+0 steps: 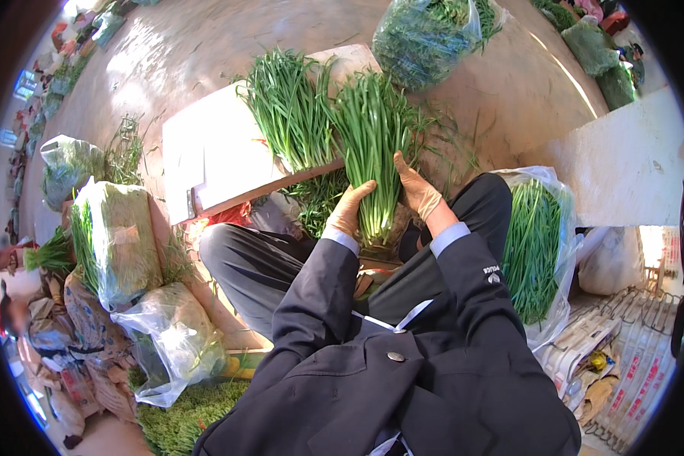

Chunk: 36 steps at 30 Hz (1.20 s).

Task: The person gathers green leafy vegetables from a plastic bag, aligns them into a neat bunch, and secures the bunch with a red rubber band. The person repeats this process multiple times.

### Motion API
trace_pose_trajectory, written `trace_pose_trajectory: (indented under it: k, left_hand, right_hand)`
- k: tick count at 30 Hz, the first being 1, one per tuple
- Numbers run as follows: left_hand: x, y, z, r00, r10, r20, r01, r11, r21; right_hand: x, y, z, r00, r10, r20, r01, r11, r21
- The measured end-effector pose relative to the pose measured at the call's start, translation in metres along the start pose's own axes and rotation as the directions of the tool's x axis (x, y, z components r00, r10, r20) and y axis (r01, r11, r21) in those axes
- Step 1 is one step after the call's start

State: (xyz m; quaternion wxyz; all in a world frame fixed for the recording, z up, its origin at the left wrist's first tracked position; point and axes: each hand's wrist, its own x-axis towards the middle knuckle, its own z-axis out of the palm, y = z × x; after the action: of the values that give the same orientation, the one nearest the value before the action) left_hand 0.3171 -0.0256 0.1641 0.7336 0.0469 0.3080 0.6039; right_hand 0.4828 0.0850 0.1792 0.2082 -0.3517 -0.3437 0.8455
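Note:
A thick bunch of long green leafy stalks, like garlic chives (pixel 373 137), stands upright between my hands, its pale cut ends low above my lap. My left hand (pixel 350 211), in a tan glove, holds the bunch low on its left side with the thumb across the stems. On the right side my right hand (pixel 416 188), also gloved, is at the stems with its thumb raised and its palm facing them; how firmly it touches is hard to tell. Another bunch of the greens (pixel 290 108) lies on a white board (pixel 216 148) just left of the held one.
Loose trimmings (pixel 325 199) lie beneath the board's edge. A clear bag of greens (pixel 533 251) stands by my right knee; wrapped greens (pixel 122 239) stand at left. A large bag of greens (pixel 424 45) sits ahead. A person crouches at far left. Plastic crates (pixel 632 359) are lower right.

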Motion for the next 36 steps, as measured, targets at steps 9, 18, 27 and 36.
trace_pose_trajectory:
  k: [9, 18, 27, 36]
  left_hand:
    - [0.006, -0.014, 0.004, 0.989, 0.063, -0.137, -0.048, 0.993, 0.109]
    - [0.018, 0.035, 0.054, 0.984, 0.177, -0.035, -0.159, 0.943, 0.293]
    - [0.046, 0.14, 0.136, 0.887, 0.366, 0.282, -0.459, 0.771, 0.443]
    - [0.08, 0.187, 0.133, 0.786, 0.53, 0.318, -0.605, 0.556, 0.57]
  right_hand:
    - [0.005, 0.0, -0.003, 0.973, 0.069, -0.22, -0.038, 0.989, 0.142]
    - [-0.008, -0.046, 0.013, 0.981, -0.162, -0.105, 0.171, 0.982, 0.084]
    - [0.012, -0.152, 0.051, 0.826, -0.533, 0.185, 0.562, 0.807, -0.183]
    - [0.074, -0.181, 0.044, 0.758, -0.549, 0.353, 0.652, 0.609, -0.452]
